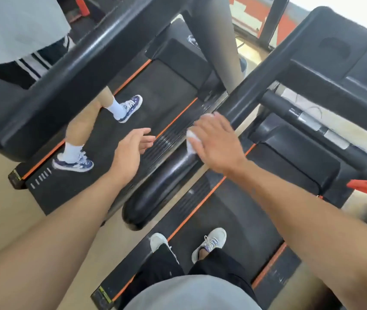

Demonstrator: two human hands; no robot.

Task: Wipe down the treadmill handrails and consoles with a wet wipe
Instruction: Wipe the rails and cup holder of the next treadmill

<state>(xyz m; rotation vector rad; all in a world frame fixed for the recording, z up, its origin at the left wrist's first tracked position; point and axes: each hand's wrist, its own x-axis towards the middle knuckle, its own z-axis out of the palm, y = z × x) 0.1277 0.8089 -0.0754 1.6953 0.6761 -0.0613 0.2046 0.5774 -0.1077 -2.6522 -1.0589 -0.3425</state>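
I stand on a black treadmill with orange side stripes. Its glossy black left handrail (pixel 167 186) runs from the lower middle up to the right. My right hand (pixel 216 144) lies on this rail with fingers spread, pressing a crumpled white wet wipe (pixel 191 142) against it; most of the wipe is hidden under the palm. My left hand (pixel 133 148) hovers just left of the rail, fingers relaxed, holding nothing. The black console (pixel 343 54) sits at the upper right, with a crossbar (pixel 289 108) below it.
Another person in blue sneakers (pixel 130 108) walks on the neighbouring treadmill (pixel 169 86) at left, whose thick black handrail (pixel 77 70) crosses the upper left. A red safety clip (pixel 361 186) hangs at the right. My own white shoes (pixel 209 242) stand on the belt below.
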